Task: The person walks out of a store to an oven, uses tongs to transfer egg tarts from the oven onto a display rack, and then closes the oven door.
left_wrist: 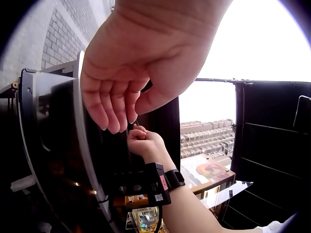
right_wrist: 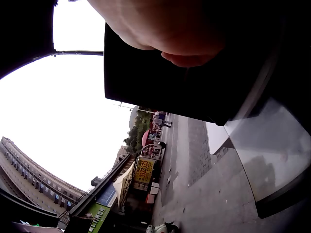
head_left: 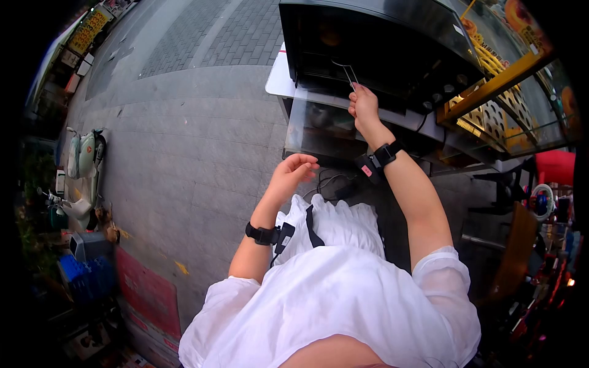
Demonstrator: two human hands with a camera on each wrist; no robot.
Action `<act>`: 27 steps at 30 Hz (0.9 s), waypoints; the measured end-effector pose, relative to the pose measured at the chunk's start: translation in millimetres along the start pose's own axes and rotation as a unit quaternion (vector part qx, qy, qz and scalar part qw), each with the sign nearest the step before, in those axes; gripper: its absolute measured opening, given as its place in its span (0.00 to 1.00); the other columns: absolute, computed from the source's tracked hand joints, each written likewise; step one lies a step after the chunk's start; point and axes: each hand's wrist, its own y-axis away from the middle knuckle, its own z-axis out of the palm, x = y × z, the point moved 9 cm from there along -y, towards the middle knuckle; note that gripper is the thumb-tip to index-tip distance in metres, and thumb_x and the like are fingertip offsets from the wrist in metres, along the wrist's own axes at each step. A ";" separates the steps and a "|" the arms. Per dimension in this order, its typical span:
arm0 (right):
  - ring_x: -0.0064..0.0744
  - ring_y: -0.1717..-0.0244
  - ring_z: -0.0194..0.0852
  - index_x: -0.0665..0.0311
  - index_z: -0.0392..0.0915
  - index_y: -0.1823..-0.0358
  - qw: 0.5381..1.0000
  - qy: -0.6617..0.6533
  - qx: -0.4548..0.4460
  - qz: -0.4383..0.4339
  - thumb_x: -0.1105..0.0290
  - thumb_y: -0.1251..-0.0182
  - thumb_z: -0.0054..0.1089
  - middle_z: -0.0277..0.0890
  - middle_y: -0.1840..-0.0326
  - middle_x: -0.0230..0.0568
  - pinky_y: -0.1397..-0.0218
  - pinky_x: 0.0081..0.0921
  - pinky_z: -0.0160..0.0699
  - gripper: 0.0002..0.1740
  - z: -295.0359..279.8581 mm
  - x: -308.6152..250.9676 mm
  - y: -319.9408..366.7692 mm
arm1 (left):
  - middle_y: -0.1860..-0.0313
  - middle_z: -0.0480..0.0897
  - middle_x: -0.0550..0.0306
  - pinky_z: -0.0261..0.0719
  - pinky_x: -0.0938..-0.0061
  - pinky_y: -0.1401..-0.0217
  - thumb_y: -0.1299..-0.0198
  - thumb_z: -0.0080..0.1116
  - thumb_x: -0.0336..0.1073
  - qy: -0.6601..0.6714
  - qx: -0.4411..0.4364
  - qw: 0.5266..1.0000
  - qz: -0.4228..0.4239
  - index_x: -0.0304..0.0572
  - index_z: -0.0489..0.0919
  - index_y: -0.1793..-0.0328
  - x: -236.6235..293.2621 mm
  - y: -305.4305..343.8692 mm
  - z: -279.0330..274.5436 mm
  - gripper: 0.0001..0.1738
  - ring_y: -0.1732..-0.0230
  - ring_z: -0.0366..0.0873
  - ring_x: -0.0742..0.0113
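Note:
In the head view the right hand [head_left: 365, 109] grips a thin metal wire tool [head_left: 351, 75], whose bent end reaches into the dark interior of a black oven [head_left: 392, 43]. The oven's glass door [head_left: 319, 126] hangs down below the opening. The left hand [head_left: 296, 175] hovers near the door's lower edge, fingers loosely bent, holding nothing. The left wrist view has the left hand [left_wrist: 131, 63] large in front, with the right hand [left_wrist: 147, 144] beyond it. The right hand [right_wrist: 170, 31] is dark in the right wrist view; its fingertips are mostly hidden.
A white tabletop [head_left: 280, 76] is under the oven, and a yellow-framed glass case [head_left: 509, 92] stands at its right. Cables [head_left: 331, 181] lie below the door. Scooters [head_left: 86, 159] are parked at the far left; a dark stool [head_left: 500, 184] is at the right.

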 end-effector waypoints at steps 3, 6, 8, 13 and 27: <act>0.16 0.87 0.49 0.65 0.68 0.46 0.999 -0.033 0.038 0.008 0.63 0.26 0.38 0.63 0.80 0.28 0.85 0.18 0.53 0.17 14.7 14.9 -17.5 | 0.57 0.82 0.58 0.77 0.78 0.56 0.36 0.50 0.33 0.004 0.007 1.000 0.001 0.39 0.76 0.49 -1.4 3.4 -6.7 0.12 0.61 0.78 0.75; 0.18 0.88 0.51 0.65 0.68 0.46 0.996 -0.051 0.072 -0.006 0.62 0.26 0.38 0.65 0.79 0.29 0.86 0.19 0.55 0.17 23.5 19.9 -24.2 | 0.57 0.82 0.58 0.77 0.78 0.56 0.35 0.49 0.32 0.001 0.017 1.000 0.003 0.38 0.76 0.49 -1.0 7.9 -12.6 0.11 0.61 0.79 0.74; 0.17 0.87 0.49 0.64 0.68 0.47 0.996 -0.034 0.084 -0.020 0.62 0.26 0.38 0.61 0.80 0.27 0.85 0.17 0.54 0.16 31.9 20.1 -29.4 | 0.57 0.82 0.58 0.77 0.78 0.57 0.35 0.49 0.32 0.002 0.021 1.000 0.001 0.38 0.76 0.49 -3.8 8.8 -17.4 0.11 0.61 0.79 0.74; 0.16 0.87 0.49 0.60 0.69 0.48 0.995 -0.020 0.097 -0.006 0.60 0.26 0.39 0.62 0.80 0.26 0.86 0.16 0.55 0.15 39.3 18.5 -60.9 | 0.57 0.82 0.57 0.77 0.78 0.57 0.35 0.49 0.32 0.009 0.031 0.999 -0.001 0.38 0.76 0.49 -13.9 12.4 -26.4 0.11 0.61 0.79 0.73; 0.14 0.85 0.50 0.56 0.73 0.48 0.989 -0.142 0.036 0.007 0.58 0.27 0.45 0.64 0.78 0.25 0.85 0.12 0.51 0.15 1.9 14.4 -73.2 | 0.57 0.82 0.57 0.77 0.78 0.58 0.35 0.49 0.33 -0.006 0.058 0.998 -0.034 0.39 0.76 0.50 -21.3 25.3 -34.7 0.11 0.61 0.79 0.73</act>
